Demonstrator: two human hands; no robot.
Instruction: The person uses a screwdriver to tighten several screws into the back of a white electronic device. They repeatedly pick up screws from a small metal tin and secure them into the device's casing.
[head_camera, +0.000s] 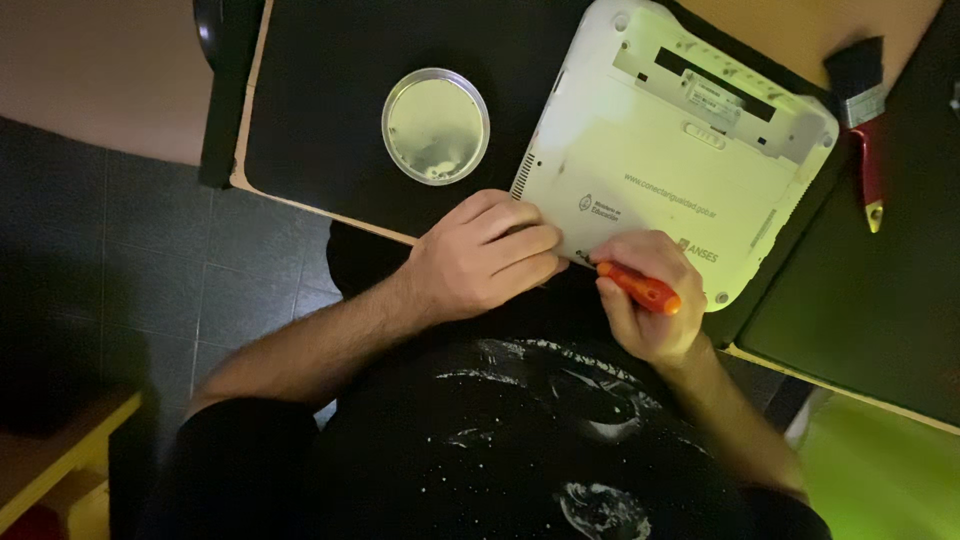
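Covering most of the table (255, 130) is a black mat (320, 80), the table's pale wooden edge showing along the side nearest the person. Dark floor tiles (150, 260) fill the room at nine o'clock, a tan wall or floor strip lies at eleven, and a yellowish bench corner (60, 465) sits at eight. At twelve o'clock on the mat rests a round shallow metal dish (435, 126), well apart from the hands. A white laptop (670, 150) lies upside down at one o'clock, its near edge by the table's edge. At three o'clock lies a paintbrush (865, 110) with black bristles and a red handle. The left hand (485, 255) lies loosely curled, fingers pressing the laptop's near corner, holding nothing. The right hand (645, 295) is closed round an orange-handled screwdriver (640, 287), its tip touching the laptop's near edge and partly hidden between the two hands.
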